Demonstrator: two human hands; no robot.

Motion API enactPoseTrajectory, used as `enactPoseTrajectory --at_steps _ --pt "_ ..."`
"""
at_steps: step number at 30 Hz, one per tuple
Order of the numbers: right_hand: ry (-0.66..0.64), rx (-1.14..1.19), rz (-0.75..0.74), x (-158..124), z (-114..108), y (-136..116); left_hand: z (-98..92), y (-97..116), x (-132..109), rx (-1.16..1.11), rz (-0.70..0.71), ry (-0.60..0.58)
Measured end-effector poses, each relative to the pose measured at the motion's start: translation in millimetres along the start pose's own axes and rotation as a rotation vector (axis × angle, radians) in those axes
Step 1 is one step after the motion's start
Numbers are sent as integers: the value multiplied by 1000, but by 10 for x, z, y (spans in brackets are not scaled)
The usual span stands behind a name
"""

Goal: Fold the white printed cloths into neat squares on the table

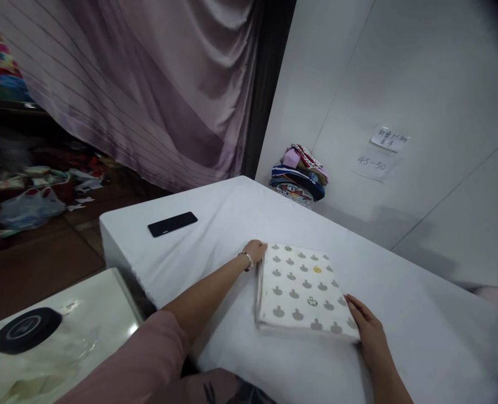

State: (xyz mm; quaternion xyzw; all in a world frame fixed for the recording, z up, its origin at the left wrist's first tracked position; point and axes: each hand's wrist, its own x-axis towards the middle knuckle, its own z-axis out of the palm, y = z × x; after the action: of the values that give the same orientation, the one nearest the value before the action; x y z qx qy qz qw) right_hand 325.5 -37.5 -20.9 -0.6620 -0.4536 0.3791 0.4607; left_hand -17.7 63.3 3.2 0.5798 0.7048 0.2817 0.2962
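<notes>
A folded white cloth (301, 289) with a grey, green and yellow print lies flat on the white-covered table (173, 258). It is a neat rectangle with several layers showing along its left side. My left hand (255, 251), with a bracelet at the wrist, is closed on the cloth's far left corner. At the near right side my right hand (366, 325) holds the edge, thumb and fingers against it; part of its grip is hidden under the cloth.
A black phone (173, 224) lies at the table's far left. Folded clothes (299, 175) are stacked beyond the far edge by the wall. A cream surface (101, 297) with a round black object (26, 330) is at the lower left. A pink curtain (160, 84) hangs behind.
</notes>
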Motion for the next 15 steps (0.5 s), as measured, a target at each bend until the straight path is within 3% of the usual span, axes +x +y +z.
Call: enactPoseTrajectory --at_steps 15 --pt "4 -8 -12 -11 7 -10 -21 7 -42 -49 -5 -66"
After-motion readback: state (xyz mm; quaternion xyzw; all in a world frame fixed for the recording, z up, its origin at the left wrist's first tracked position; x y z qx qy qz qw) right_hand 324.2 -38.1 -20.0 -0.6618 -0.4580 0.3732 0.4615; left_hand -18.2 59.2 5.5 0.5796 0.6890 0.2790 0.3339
